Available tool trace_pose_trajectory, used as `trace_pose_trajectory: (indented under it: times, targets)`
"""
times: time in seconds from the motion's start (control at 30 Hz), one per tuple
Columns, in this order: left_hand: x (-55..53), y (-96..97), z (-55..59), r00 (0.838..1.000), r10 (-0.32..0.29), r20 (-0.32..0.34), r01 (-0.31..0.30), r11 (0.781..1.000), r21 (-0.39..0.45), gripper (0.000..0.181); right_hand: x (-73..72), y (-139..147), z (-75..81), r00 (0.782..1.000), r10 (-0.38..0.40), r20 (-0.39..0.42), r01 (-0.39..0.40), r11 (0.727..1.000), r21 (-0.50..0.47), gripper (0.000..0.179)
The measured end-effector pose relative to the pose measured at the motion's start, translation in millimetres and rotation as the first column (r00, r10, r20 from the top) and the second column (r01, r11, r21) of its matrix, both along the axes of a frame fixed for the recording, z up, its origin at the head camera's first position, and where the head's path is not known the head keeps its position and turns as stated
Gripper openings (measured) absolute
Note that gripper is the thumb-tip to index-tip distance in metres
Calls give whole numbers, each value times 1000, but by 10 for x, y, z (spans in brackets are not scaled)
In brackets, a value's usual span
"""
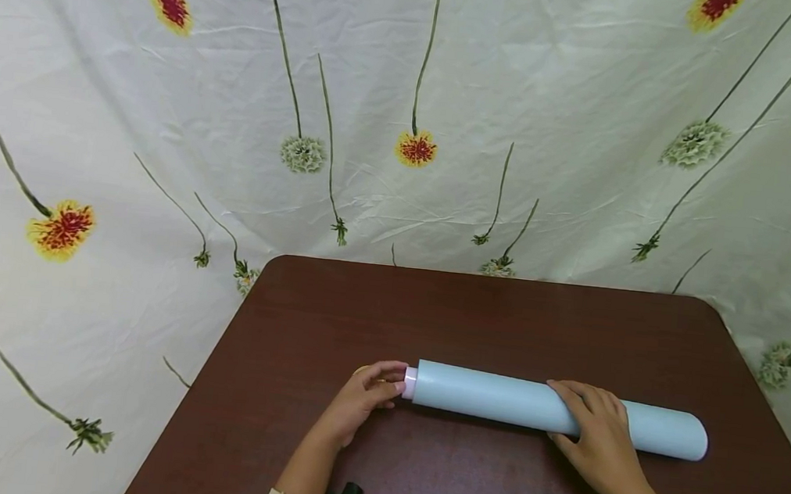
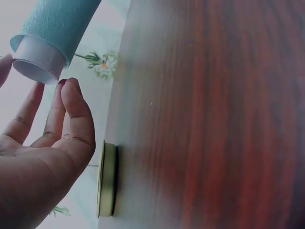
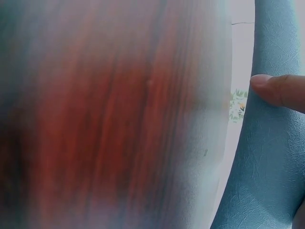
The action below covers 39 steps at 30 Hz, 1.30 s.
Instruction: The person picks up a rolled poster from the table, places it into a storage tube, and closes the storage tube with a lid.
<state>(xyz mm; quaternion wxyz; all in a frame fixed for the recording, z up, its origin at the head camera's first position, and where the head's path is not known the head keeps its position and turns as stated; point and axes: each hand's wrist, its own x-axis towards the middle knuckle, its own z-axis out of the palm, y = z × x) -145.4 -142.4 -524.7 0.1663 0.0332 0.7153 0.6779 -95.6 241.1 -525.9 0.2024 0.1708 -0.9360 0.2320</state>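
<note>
Two hands hold a light-blue tube (image 1: 488, 395) crosswise above a dark reddish-brown table (image 1: 361, 315), its long axis running left to right across the person's front. The tube slants slightly: the rounded right end sits nearer the person, while the left end, where a pale inner tube (image 1: 409, 383) juts out a short way, points left and a little away. Both wrist views show the tube raised clear of the tabletop.

At left, the left hand (image 1: 361, 401) pinches the protruding rim, thumb on one side and fingertips opposite, the grip closed only to the rim's width. The right hand (image 1: 594, 437) curves over the tube right of its middle, thumb along the near side and fingers across the top, spread about as wide as the barrel. The left wrist view looks into the pale opening, with a shallow gold-coloured round piece (image 2: 108, 180) on the table near the left hand. Behind hangs a white cloth (image 1: 364, 197) printed with red-and-yellow flowers and dandelion heads.
</note>
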Motion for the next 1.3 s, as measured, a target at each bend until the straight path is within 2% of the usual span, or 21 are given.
trace_pose_trajectory:
  times: [0.33,0.6,0.93,1.1,1.3]
  targets:
    - [32,69,38,1000,-20,20,20,1000,-7,43,5,-10,-14,1000,-4,5,4,1000,0,92]
    - [51,91,26,998,-65,24,66,998,-17,49,9,-20,-10,1000,-2,13,2,1000,5,91]
    - [104,123,42,991,-134,-13,133,990,-55,53,23,-32,0,1000,4,12,-4,1000,3,91]
    - [77,91,62,995,-98,-10,98,993,-60,48,20,-23,2,1000,3,16,-3,1000,8,90]
    - [10,-72,110,999,-30,-40,27,996,-82,42,16,2,15,1000,-3,12,3,1000,3,91]
